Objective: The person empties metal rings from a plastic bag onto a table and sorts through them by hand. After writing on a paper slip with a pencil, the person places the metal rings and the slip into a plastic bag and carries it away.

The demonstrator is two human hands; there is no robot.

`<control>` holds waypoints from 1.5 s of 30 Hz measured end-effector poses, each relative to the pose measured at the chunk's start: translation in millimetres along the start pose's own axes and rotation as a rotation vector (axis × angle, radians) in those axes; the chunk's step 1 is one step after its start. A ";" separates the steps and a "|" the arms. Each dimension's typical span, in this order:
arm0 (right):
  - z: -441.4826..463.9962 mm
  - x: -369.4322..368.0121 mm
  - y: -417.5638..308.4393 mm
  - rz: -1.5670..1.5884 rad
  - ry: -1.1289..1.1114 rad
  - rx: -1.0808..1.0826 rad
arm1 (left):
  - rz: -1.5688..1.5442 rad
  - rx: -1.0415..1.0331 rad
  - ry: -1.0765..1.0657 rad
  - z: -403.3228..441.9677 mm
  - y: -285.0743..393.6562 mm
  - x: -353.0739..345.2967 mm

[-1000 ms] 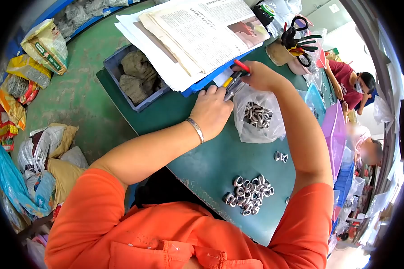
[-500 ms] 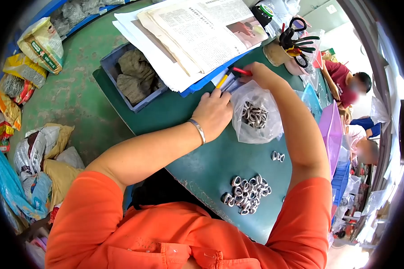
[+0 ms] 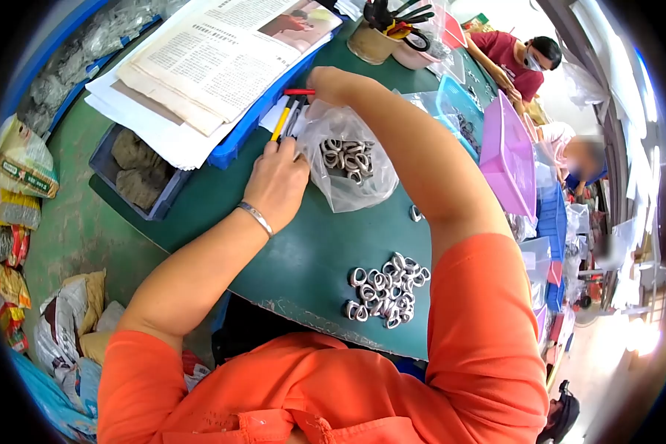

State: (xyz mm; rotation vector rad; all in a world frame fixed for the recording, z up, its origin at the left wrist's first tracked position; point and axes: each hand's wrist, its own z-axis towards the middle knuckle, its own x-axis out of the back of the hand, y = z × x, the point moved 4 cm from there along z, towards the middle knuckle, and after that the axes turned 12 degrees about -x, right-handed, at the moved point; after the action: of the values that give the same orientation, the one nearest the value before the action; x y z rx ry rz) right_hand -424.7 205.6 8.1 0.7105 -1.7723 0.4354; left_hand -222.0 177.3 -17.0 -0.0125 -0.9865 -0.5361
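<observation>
My left hand (image 3: 277, 180) is closed, fingers curled at the lower ends of a yellow pen (image 3: 280, 124) and a dark pen beside it; what it grips is hidden. My right hand (image 3: 331, 85) is bent over the far side of a clear plastic bag (image 3: 355, 194), beside a red pen (image 3: 299, 92); its fingers are out of sight. Inside the bag lie several metal rings (image 3: 346, 157). A loose pile of similar silvery rings (image 3: 389, 290) rests on the green table (image 3: 311, 255) nearer my body. Another ring (image 3: 416, 213) sits apart, near my right forearm.
Papers and a newspaper (image 3: 192, 70) lie on a blue tray (image 3: 226, 154). A blue-grey box (image 3: 155, 211) holds grey cloths. Scissors stand in a pot (image 3: 370, 46) at the back. To the right are a purple basket (image 3: 509, 159) and a co-worker (image 3: 507, 63).
The view has swung, so the bag, papers and hands appear further left. Both hands keep about the same place beside the pens and bag.
</observation>
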 end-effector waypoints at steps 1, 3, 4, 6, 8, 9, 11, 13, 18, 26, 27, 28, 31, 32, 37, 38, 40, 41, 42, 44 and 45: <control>0.3 -0.8 0.0 0.033 0.020 0.017 | -0.001 -0.007 -0.002 0.6 0.4 -0.2; -4.1 2.4 -1.8 0.065 0.007 0.004 | -0.044 0.014 0.009 1.0 0.1 0.1; -6.3 3.4 -3.3 0.055 -0.003 0.036 | -0.044 0.009 0.007 1.6 0.5 -0.2; -10.0 5.7 -4.9 0.048 -0.011 0.068 | 0.013 0.015 -0.024 1.2 0.4 -1.8; -12.3 7.2 -3.5 0.073 -0.011 0.034 | 0.019 0.016 -0.023 0.3 0.6 -2.1; -11.3 5.3 -2.6 0.077 -0.011 0.038 | 0.023 0.019 -0.020 0.3 0.8 -2.1; -4.1 1.2 -0.5 0.045 0.031 0.017 | 0.029 0.028 -0.029 1.2 0.4 -3.7; 1.1 -1.7 -1.7 -0.005 0.001 0.078 | 0.046 0.050 -0.022 -0.1 -0.6 -5.6; -3.6 8.5 4.1 0.054 0.000 0.213 | 0.007 0.096 -0.024 1.1 1.0 -3.0; -36.8 42.5 28.0 0.104 0.324 0.177 | -0.017 0.132 -0.052 1.6 2.4 -0.2; -40.0 44.0 28.2 0.044 0.401 0.182 | -0.016 0.130 -0.053 1.7 2.0 -0.2; -45.2 47.4 29.2 0.065 0.517 0.204 | 0.027 0.144 -0.031 1.7 1.0 0.7; -65.6 61.1 40.2 0.170 0.745 0.330 | 0.095 0.190 0.000 1.2 -3.2 1.0; -68.6 62.8 51.8 0.250 0.694 0.268 | 0.102 0.205 -0.010 1.4 -5.0 1.9; -171.2 70.6 87.1 0.837 0.523 -0.059 | 0.167 0.130 0.067 1.8 -10.0 9.3; -198.6 66.1 98.3 0.890 0.466 -0.178 | 0.147 0.107 0.086 1.3 -9.7 10.8; -250.1 46.6 120.7 0.987 0.383 -0.370 | 0.119 0.070 0.118 2.1 -9.6 14.6; -276.3 33.8 128.8 1.037 0.354 -0.445 | 0.110 0.055 0.126 1.6 -8.5 16.9; -299.6 17.6 136.1 1.022 0.295 -0.499 | 0.100 0.057 0.132 1.3 -7.9 18.4; -335.5 -28.9 155.2 1.038 0.202 -0.525 | 0.093 0.018 0.143 0.9 -9.0 18.6; -350.2 -39.3 147.9 1.045 0.183 -0.529 | 0.092 0.003 0.142 0.9 -9.4 18.4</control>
State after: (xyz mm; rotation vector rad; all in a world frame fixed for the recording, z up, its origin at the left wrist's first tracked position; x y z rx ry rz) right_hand -259.9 541.1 87.9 -0.6617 -1.8509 0.6408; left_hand -218.8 161.6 -4.1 -0.0173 -0.8440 -0.4450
